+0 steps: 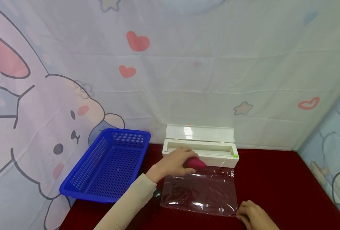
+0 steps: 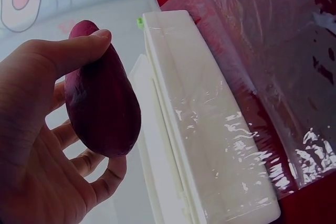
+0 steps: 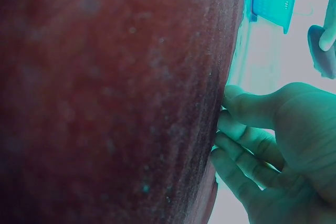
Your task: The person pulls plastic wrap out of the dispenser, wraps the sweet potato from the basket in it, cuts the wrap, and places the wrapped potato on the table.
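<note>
My left hand grips a purple-red sweet potato between thumb and fingers. It hovers over the near side of a white cling film dispenser box, whose lid stands raised. From the box, a sheet of clear cling film stretches over the red cloth toward me. At the sheet's near right corner, my right hand pinches the film's edge with thumb and fingertips. In the right wrist view, the film at those fingertips is hard to make out.
A blue plastic basket stands to the left on the red-covered table. Beside the left sleeve is a small dark green thing, partly hidden. A green slider sits at the box's right end. Behind everything hangs a printed cloth backdrop.
</note>
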A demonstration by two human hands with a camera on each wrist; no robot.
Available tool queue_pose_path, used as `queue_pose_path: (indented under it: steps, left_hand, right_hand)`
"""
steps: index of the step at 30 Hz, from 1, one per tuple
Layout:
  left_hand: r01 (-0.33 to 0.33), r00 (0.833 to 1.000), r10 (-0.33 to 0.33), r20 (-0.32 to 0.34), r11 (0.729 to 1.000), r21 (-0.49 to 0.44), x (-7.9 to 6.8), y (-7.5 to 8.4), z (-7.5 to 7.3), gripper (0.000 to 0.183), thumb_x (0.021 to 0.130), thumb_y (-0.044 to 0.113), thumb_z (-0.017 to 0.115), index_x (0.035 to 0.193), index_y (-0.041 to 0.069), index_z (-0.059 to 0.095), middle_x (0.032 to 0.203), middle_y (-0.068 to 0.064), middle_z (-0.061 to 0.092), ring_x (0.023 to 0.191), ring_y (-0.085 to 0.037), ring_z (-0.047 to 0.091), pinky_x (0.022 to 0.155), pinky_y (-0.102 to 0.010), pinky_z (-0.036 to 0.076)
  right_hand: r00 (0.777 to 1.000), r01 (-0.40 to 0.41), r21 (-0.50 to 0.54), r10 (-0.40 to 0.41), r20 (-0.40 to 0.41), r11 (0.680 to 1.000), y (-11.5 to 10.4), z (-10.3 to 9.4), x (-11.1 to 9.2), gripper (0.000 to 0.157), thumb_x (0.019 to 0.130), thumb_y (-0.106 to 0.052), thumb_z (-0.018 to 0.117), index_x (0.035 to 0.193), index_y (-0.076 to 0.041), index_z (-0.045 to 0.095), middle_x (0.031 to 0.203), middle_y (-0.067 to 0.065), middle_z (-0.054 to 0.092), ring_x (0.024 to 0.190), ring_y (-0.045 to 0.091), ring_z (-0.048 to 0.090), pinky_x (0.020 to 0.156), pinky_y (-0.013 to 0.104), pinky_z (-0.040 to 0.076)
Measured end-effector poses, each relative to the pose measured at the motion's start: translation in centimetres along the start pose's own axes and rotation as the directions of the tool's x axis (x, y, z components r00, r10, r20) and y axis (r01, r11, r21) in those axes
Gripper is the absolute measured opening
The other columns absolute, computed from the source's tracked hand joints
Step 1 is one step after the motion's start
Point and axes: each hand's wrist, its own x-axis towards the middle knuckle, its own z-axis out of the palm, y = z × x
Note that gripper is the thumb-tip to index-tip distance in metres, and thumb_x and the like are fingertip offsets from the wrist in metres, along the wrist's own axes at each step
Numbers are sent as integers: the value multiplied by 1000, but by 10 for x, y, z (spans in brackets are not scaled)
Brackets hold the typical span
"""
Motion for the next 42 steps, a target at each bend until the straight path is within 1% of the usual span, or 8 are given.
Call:
queue_pose_path:
  steps: [3,10,14,22,26,31,38,42]
  left_hand:
    - [7,1000,-7,4,1000,-4,1,0,3,51,94,42,81,140,24,67,136,-1,66,118,-18,60,95,-35,53]
    - [20,1000,-20,14,1000,-16,4,1,10,52,94,41,81,142,24,66,136,0,66,120,-19,60,98,-36,53]
    - [23,999,-23,22,1000,-14,5,-2,16,53,94,41,81,142,24,66,135,0,66,120,-19,58,95,-34,53]
    - [20,1000,-19,19,1000,-4,5,-6,29,51,94,45,80,141,31,65,131,2,67,112,-16,58,84,-29,51]
    - [20,1000,-20,17,1000,-13,5,-4,34,51,94,43,80,141,30,65,129,1,67,110,-16,59,83,-28,51]
    - [13,1000,-13,14,1000,-18,5,-4,40,51,94,41,81,140,26,66,128,-1,68,106,-15,60,85,-30,51]
    - [18,999,-18,28,1000,-10,7,-2,46,52,94,44,79,141,24,65,135,-1,68,116,-17,64,96,-35,54]
    - [24,999,-24,24,1000,-13,9,-3,53,51,94,44,80,139,24,67,138,0,68,120,-17,65,101,-35,54]
  right_hand:
    - [998,-40,16,39,43,999,0,-2,1,13,92,-15,83,84,-25,79,85,-24,60,79,-6,49,64,24,49]
    - [997,47,-21,-48,-52,999,-1,0,-2,17,89,-10,84,82,-25,78,85,-25,58,79,-7,48,62,24,49]
    - [999,32,-11,-32,-40,999,-1,-1,-1,17,90,-11,84,82,-25,78,85,-25,58,80,-7,49,63,24,49]
    - [994,77,-15,-78,-81,997,1,2,-1,18,88,-9,84,82,-24,77,84,-25,59,79,-7,49,61,23,48]
    - [991,94,-20,-95,-94,995,2,4,-2,18,88,-9,85,82,-24,77,85,-25,58,79,-8,48,61,23,48]
    - [995,68,-13,-69,-66,998,1,3,-2,17,89,-10,84,82,-24,77,84,-25,57,79,-7,48,61,23,48]
    - [1000,-2,4,2,5,1000,-1,0,-2,15,92,-14,83,83,-25,77,84,-25,57,79,-6,48,63,24,49]
    - [1000,-16,10,16,19,1000,0,-1,-1,14,92,-15,83,83,-25,78,84,-24,58,79,-6,48,63,24,49]
